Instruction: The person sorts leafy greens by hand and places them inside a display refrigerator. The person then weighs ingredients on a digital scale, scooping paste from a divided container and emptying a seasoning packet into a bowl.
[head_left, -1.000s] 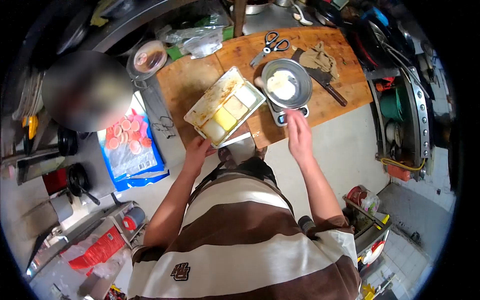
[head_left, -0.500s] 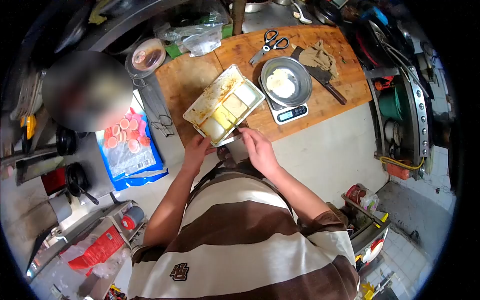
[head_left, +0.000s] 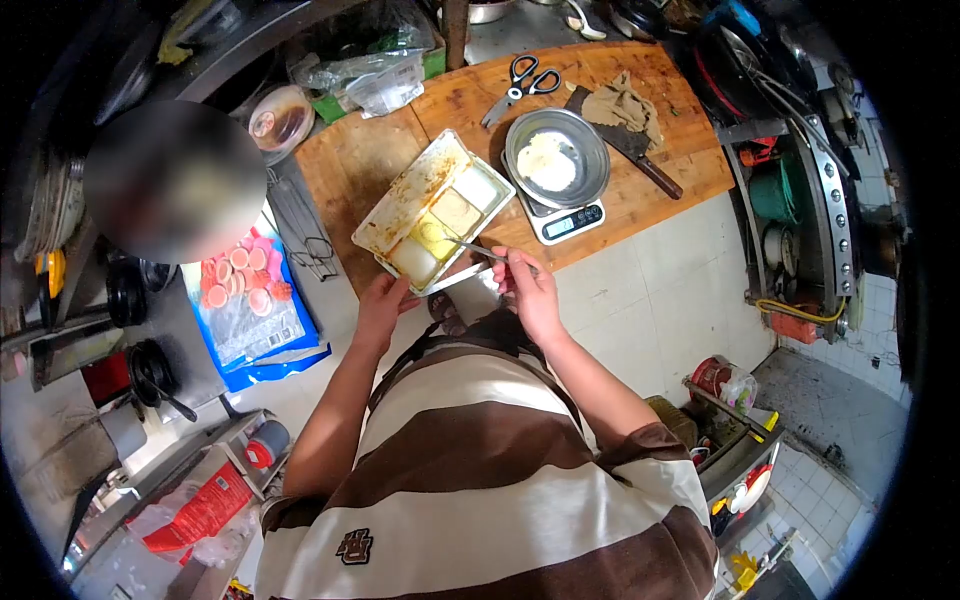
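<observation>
Metal spoon (head_left: pixel 482 249), likely light and stiff, is pinched by its handle, the best hold, in the right hand (head_left: pixel 528 292), tip at yellow powder (head_left: pixel 434 234) in the seasoning box (head_left: pixel 410 196) on the counter (head_left: pixel 345 170); left hand (head_left: pixel 383 312) touches the box corner, grip unclear.

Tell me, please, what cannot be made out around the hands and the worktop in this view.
All in the head view:
- Tip of the utensil in the right hand: too small to tell from the yellow contents.
- Left hand fingers: partly hidden by the box.
- Scale reading: too small.
- Cleaver blade: partly covered by the cloth.
- Pan: cut off by the top edge.
</observation>
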